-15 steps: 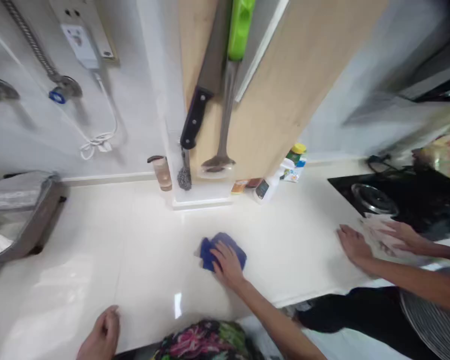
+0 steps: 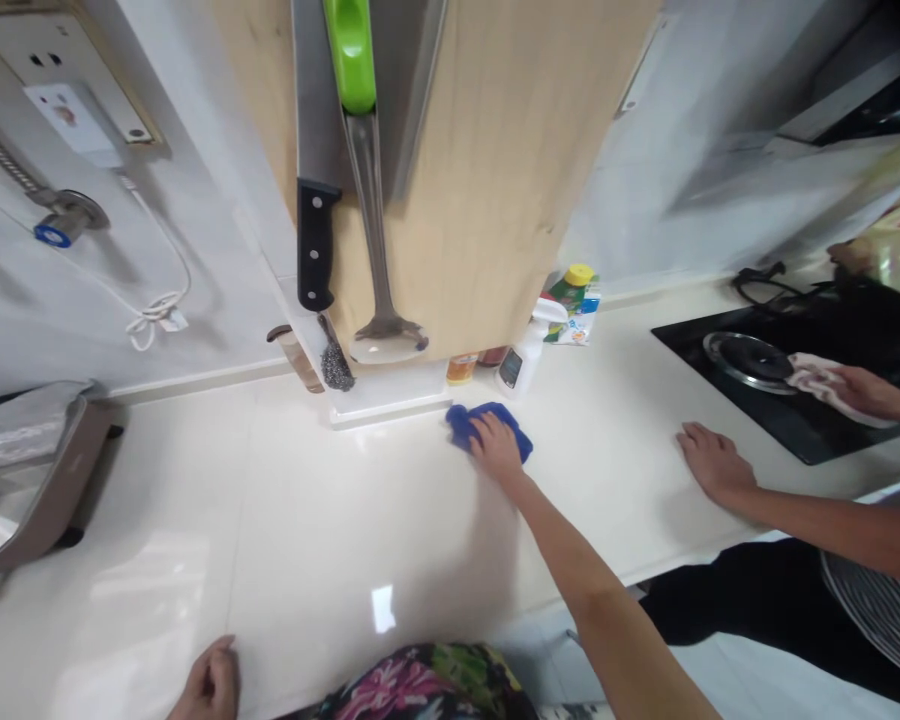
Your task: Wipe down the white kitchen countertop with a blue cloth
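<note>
My right hand (image 2: 497,447) presses flat on a blue cloth (image 2: 466,421) on the cream countertop (image 2: 307,520), close to the back wall and just in front of a spray bottle (image 2: 520,362). Its fingers lie over the cloth, holding it down. My left hand (image 2: 210,684) rests at the counter's front edge, fingers curled loosely, with nothing seen in it.
Another person at the right rests one hand (image 2: 712,462) on the counter and wipes the black stove (image 2: 787,390) with a pale cloth (image 2: 814,377). A knife (image 2: 315,220) and ladle (image 2: 379,250) hang above. Bottles (image 2: 574,300) stand by the wall; an appliance (image 2: 30,470) sits left.
My right hand has slid the blue cloth away from me and to the right, up to the back wall. The other person's hand with the pale cloth moved onto the stove.
</note>
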Available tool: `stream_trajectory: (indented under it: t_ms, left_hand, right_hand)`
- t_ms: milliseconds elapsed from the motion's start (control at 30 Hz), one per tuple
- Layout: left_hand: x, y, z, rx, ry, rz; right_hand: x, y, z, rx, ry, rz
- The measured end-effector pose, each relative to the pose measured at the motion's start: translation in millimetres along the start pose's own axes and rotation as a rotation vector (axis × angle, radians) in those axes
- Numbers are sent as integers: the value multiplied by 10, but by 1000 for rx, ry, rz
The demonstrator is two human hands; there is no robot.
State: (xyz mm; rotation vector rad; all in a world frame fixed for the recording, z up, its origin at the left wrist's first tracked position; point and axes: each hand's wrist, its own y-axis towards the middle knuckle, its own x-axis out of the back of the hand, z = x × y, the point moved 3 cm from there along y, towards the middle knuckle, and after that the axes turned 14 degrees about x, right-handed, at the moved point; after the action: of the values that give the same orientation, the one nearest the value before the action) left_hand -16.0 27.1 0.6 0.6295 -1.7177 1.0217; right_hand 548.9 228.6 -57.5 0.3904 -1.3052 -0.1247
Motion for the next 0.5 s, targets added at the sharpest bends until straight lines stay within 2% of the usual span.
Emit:
stream_trajectory:
  t_ms: [133,300,400,500]
  left_hand:
    - [1,6,-6,-23,-23,-13]
    - [-14,26,7,-57,-53,-27]
    - [-11,-3,-7,-52,-59,-18]
    - [-1,-38,-29,-65,-69,-19]
  right_hand:
    - [205,-348,-453,-172,-64,8]
    - [646,-1062,-983,-425,-172,8]
    - [854,-1494,-1108,-555,-237,2]
    - [936,-1820,-1022,-619,-289,-4]
